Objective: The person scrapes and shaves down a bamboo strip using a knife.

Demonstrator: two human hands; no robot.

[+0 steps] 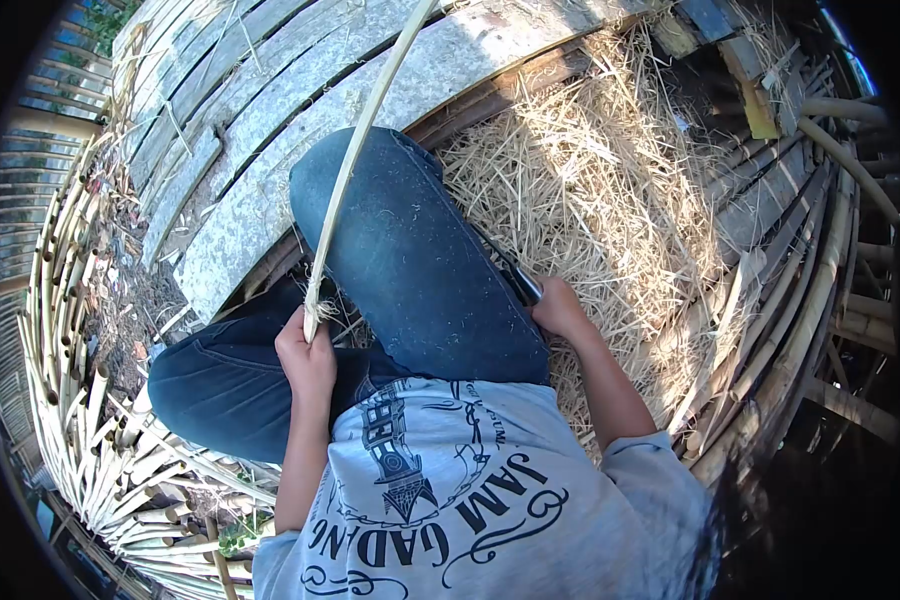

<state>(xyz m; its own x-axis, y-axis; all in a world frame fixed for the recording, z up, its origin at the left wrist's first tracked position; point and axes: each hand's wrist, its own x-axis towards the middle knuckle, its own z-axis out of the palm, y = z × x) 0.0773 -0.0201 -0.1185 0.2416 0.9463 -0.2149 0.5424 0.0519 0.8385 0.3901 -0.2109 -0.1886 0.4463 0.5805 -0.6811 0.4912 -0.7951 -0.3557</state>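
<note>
My left hand point(307, 352) is closed around the lower end of a long, pale bamboo strip point(347, 180). Frayed fibres stick out just above the fingers. From there the strip rises across my bent knee and leaves the view at the top. Beside my thigh, my right hand point(558, 308) grips a knife point(525, 286) by its dark handle. Its thin dark blade points up and left along the jeans, partly hidden by the leg. The knife and the strip are apart.
A worn plank platform point(440, 75) lies ahead of my knees. Bamboo shavings point(580, 180) pile up at the right. Cut bamboo poles point(60, 310) are stacked along the left, and more bamboo lengths point(800, 310) lie at the far right.
</note>
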